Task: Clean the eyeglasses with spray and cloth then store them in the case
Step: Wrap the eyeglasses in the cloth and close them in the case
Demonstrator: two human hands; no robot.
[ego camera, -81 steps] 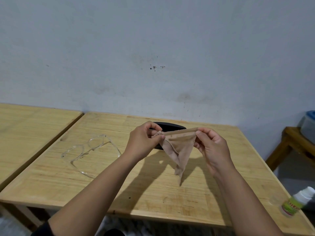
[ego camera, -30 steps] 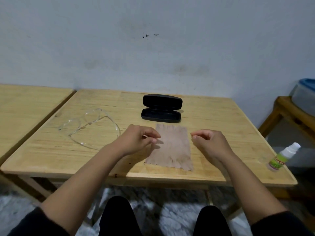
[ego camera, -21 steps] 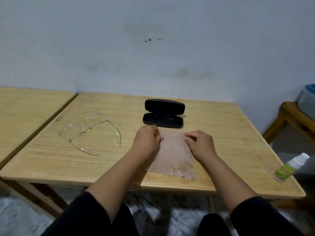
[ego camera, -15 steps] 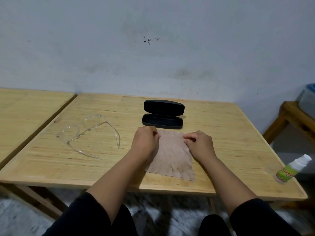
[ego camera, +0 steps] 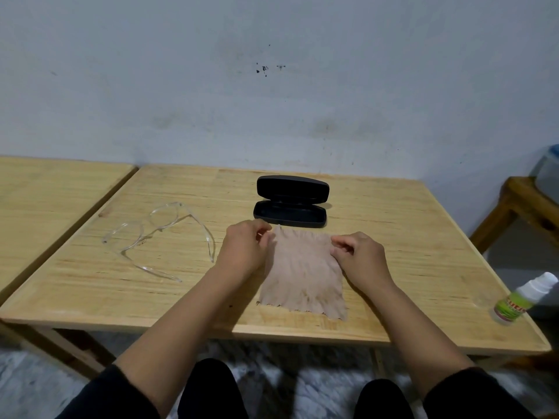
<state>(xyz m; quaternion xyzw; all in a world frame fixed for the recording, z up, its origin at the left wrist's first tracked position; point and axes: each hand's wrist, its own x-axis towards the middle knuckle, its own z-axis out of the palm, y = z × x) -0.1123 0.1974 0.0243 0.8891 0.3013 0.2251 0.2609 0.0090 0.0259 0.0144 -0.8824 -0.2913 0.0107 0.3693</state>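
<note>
A beige cleaning cloth lies spread flat on the wooden table, near its front edge. My left hand pinches the cloth's far left corner. My right hand has curled fingers on the far right corner. Just behind the cloth a black eyeglass case stands open, lid up. Clear-framed eyeglasses rest on the table to the left, arms unfolded. A small spray bottle with a white cap and green label stands at the table's front right corner.
A second wooden table adjoins on the left with a narrow gap between. A wooden stool bearing a blue-lidded container stands at the right. A grey wall runs behind the tables. My knees sit under the front edge.
The cloth, held stretched in the air earlier, now lies flat on the table. Over the last half second both hands stayed at its far corners with barely any movement.
</note>
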